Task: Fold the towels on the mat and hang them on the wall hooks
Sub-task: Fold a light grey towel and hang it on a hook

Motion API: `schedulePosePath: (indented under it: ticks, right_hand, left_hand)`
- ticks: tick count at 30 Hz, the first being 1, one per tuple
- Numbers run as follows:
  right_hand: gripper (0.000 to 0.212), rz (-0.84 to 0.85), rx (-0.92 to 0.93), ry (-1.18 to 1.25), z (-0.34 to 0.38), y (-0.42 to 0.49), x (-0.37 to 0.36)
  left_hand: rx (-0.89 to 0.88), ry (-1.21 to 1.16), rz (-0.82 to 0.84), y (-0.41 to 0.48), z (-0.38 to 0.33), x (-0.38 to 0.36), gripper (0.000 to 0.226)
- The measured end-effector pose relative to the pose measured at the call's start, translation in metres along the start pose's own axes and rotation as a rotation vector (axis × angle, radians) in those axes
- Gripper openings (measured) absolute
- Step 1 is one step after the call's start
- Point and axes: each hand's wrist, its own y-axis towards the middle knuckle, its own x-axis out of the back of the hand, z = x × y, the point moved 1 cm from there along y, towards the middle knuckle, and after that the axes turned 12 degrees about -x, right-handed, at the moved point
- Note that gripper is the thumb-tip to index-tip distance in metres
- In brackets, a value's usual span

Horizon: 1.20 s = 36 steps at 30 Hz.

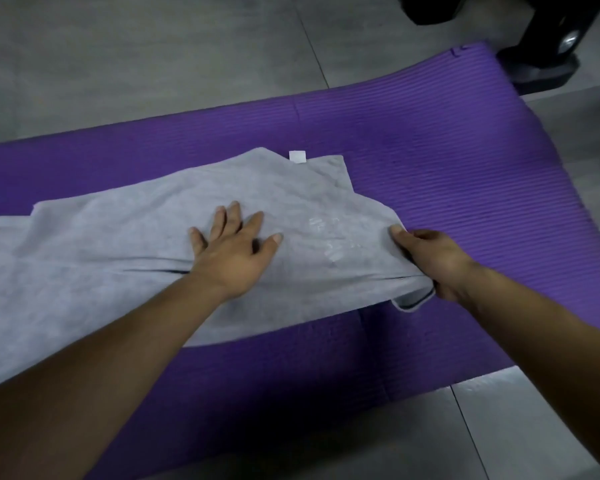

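Towel (118,244) on mat (447,174), hands holding

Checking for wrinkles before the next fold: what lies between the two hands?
In the head view, only grey towel with a faint whitish print lies between the left hand, pressed flat on it, and the right hand, which grips its end.

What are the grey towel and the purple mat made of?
The grey towel looks like soft, matt cloth, maybe microfibre: it wrinkles and bunches where the right hand grips it. The purple mat looks like squishy foam, matt, with fine ridges running along it.
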Motion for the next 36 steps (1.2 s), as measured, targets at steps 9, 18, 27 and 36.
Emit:
schedulePosePath:
  ticks: [9, 18, 27, 36]
  right_hand:
    - [0.046, -0.336, 0.363, -0.527, 0.04, -0.002, 0.004]
    - [0.036, -0.314, 0.312, -0.229, 0.121, 0.077, -0.069]
    - [0.031, -0.316, 0.344, 0.192, 0.151, 0.1, -0.029]
    - [0.026, -0.37, 0.327, 0.261, 0.183, 0.142, -0.017]
  left_hand:
    - [-0.091, -0.002, -0.301, 0.006, 0.001, 0.014, 0.058]
    - [0.147, 0.059, -0.09, 0.039, 0.04, 0.016, 0.073]
    - [0.06, 0.032, -0.136, 0.048, 0.04, 0.011, 0.072]
    - [0.068, 0.068, -0.117, 0.108, 0.036, 0.04, 0.077]
